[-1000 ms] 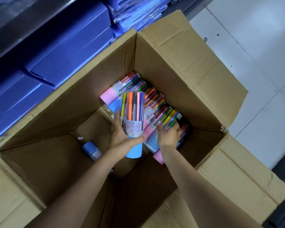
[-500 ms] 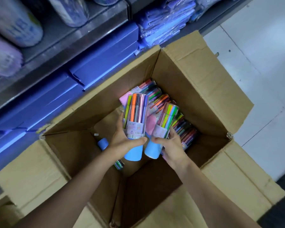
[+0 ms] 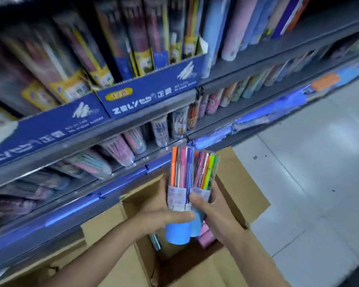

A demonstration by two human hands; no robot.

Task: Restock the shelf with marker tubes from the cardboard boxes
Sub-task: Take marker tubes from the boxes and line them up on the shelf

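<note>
so, nearest to me, the brown cardboard box [image 3: 232,264] stands open on the floor, its flaps dull and creased, with a pink-capped tube [image 3: 204,238] lying inside. above it the left hand [image 3: 160,212] wraps its fingers and thumb round a clear, glossy marker tube [image 3: 179,193] with a smooth blue base, held upright. the right hand [image 3: 216,214] curls round a second marker tube [image 3: 205,179], the two cylinders touching side by side. beyond them the grey metal shelf [image 3: 158,150] holds rows of blurred, leaning tubes, and higher up sit blue printed display cartons [image 3: 151,92].
</note>
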